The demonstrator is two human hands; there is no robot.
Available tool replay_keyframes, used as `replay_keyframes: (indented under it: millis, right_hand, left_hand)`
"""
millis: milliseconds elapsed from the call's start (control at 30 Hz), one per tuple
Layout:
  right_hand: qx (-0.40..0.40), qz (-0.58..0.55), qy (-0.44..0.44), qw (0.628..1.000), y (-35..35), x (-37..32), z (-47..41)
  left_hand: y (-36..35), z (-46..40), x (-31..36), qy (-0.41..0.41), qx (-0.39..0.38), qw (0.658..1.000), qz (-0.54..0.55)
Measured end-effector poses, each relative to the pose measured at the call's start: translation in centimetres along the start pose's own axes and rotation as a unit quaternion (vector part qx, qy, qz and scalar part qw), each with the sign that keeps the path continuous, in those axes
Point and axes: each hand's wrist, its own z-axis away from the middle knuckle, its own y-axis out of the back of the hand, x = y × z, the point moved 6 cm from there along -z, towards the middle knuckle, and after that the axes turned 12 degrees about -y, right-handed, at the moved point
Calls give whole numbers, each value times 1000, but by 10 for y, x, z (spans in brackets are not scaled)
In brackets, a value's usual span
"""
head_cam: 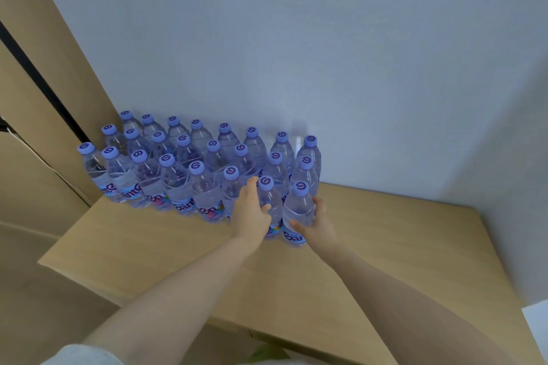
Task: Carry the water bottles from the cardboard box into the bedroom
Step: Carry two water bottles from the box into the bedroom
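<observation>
Setting: a light wooden table top [385, 261] set in a corner, with a pale wall [296, 38] behind and to the right of it.
Stock: rows of water bottles [178, 175] with purple caps stand upright at the back of the table top, packed side by side up to the wall.
Cardboard box: not identifiable in this view.
Left hand [252, 212]: fingers curl round the body of the left front bottle [271, 201], thumb toward the camera.
Right hand [318, 221]: fingers wrap the waist of the right front bottle [298, 210], just above its label.
Position of the 2 held bottles: at the right end of the front row, touching each other; whether their bases rest on the wood cannot be told.
Handling: the bottles look full and sealed, so probably weighty for their size; the thin clear plastic likely dents under a hard squeeze and may be slick.
Best hold: the ribbed waist, where both hands already sit, or the stiffer neck under the cap.
Edges: the near table edge [133, 299] lies well apart from the rows.
Open room: bare wood spreads in front and to the right; on the left, tan panels [35, 98] stand close to the stock.
</observation>
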Motion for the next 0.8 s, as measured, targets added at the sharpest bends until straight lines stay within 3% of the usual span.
replay_keyframes:
  millis: [567, 667, 800]
  right_hand:
    - [45, 66, -49, 996, -10, 0, 10]
    - [46, 132, -84, 987, -11, 13, 15]
    - [-24, 306, -117, 944, -17, 30, 27]
  left_hand:
    - [0, 4, 2, -18, -42, 999, -9]
    - [1, 19, -6, -8, -39, 999, -19]
    - [-8, 52, -33, 34, -101, 994, -4]
